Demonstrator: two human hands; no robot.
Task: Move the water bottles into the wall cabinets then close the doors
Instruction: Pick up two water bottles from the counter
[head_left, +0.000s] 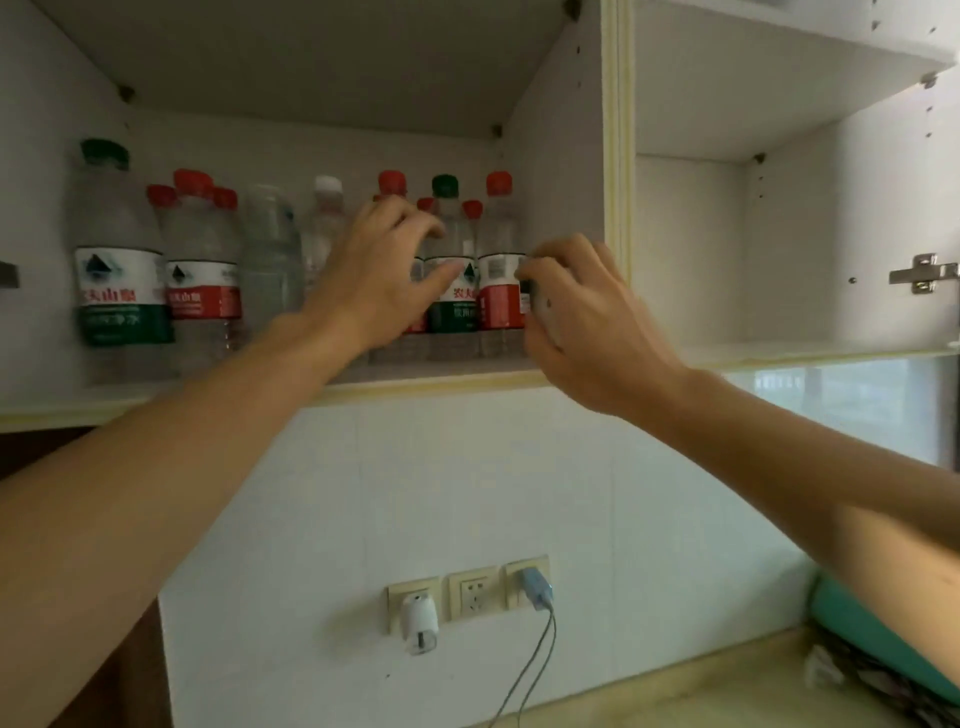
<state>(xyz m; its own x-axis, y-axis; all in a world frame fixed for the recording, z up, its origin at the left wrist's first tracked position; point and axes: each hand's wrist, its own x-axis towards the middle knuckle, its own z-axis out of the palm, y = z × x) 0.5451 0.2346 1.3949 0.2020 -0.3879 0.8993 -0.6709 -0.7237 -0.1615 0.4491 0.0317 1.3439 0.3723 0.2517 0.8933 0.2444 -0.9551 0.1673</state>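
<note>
Fingers of left hand (382, 275) spread and loosely curved, tips at the shoulders of the bottles in the right group; no closed grip visible. Whether the tips touch plastic or hover just off it: cannot tell. Right hand (582, 317) curled, thumb and fingers drawn in round a small pale object with a dark part, pressed near the label of the rightmost red-label bottle (500, 270). What that object is: cannot tell. It may be part of another bottle.

Bottles stand upright on the lower shelf of the left cabinet (426, 382): a large green-cap bottle (117, 249) far left, red-cap ones (200, 270) beside it, clear and white-cap bottles in the middle, then the tight group at the right with a green-label bottle (453, 291). Right cabinet (779, 353) open, no bottles seen in it; hinge (922, 273) at its right edge. Doors not yet shut.

Handling, judged: thin clear plastic, full or nearly so, hence moderately heavy and top-steady only when set flat. Walls give under a squeeze; film labels likely slick. Best hold round the body at label height or the ribbed waist below, not by the cap. Packed rows mean one nudge could topple neighbours.

Below: sockets (470, 592) on tiled wall, white plug, grey cable.
</note>
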